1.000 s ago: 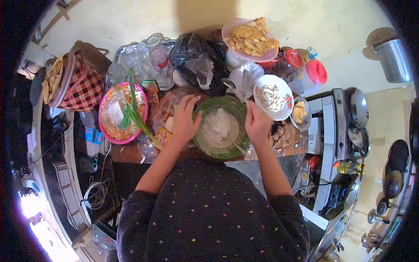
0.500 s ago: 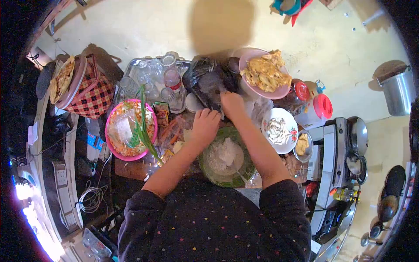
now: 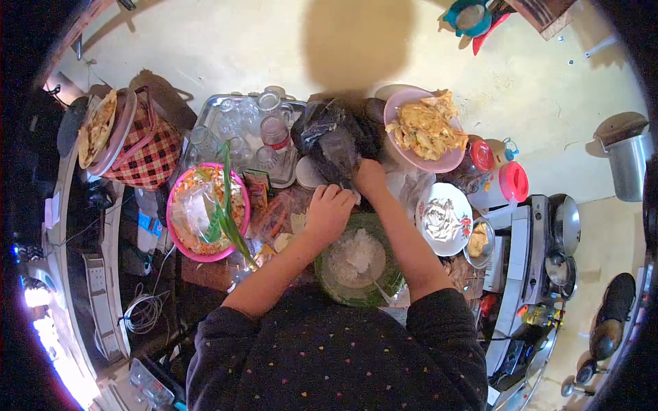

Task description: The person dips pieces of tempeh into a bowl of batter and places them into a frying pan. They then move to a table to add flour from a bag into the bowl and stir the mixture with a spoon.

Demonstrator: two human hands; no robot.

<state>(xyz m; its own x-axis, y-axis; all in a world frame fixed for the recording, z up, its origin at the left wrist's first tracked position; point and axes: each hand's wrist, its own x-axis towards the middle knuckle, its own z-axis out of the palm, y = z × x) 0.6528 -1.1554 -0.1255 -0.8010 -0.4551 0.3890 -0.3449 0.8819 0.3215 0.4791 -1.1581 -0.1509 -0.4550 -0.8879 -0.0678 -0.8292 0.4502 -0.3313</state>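
Note:
Both my hands are at the near edge of a black plastic bag (image 3: 336, 133) at the back middle of the table. My left hand (image 3: 330, 211) has its fingers closed on the bag's near edge, beside a small whitish bit. Just to its right, my right hand (image 3: 371, 179) is closed on the bag too, its fingertips partly hidden. Below my hands stands a green bowl (image 3: 394, 274) holding white flour and a spoon. A pink basin (image 3: 171, 229) of shredded vegetables, with green stalks and a plastic packet on top, is to the left.
A metal tray (image 3: 295, 179) with glasses stands behind left. Right of the bag are a pink plate (image 3: 392, 145) of fried food, a flowered white bowl (image 3: 462, 236), a small metal bowl (image 3: 488, 253) and a red-lidded jar (image 3: 513, 181). A stove (image 3: 537, 240) is farther right.
The view has shifted slightly, so the things sit a little lower in it. My hands stay at the bag, whose near part looks more bunched between them.

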